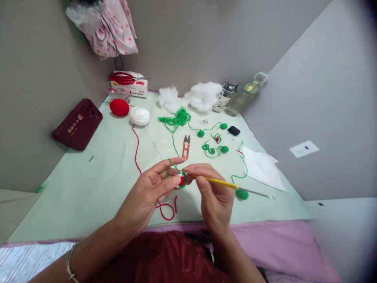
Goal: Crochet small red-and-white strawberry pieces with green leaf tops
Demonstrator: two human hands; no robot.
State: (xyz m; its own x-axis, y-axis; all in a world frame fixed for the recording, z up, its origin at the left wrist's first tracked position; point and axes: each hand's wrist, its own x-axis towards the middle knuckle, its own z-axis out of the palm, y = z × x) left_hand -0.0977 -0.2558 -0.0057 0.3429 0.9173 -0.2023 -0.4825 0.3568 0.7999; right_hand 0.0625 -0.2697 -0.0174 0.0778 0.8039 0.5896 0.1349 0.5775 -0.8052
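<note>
Our left hand (150, 188) pinches a small red-and-green crocheted yarn piece (182, 180); our right hand (213, 190) grips a yellow-handled metal crochet hook (235, 186) above the pale green cloth (97, 184).

The left half of the tabletop (82, 184) lies bare from the near edge up to the red yarn ball (119, 107) and white yarn ball (140, 116). Mid-table, the orange snips (185, 146), tangled green yarn (176, 118) and small green pieces (219, 148) crowd the way. White paper (262, 167) covers the right edge; stuffing (203, 95) and a bottle (243, 98) block the far edge.
</note>
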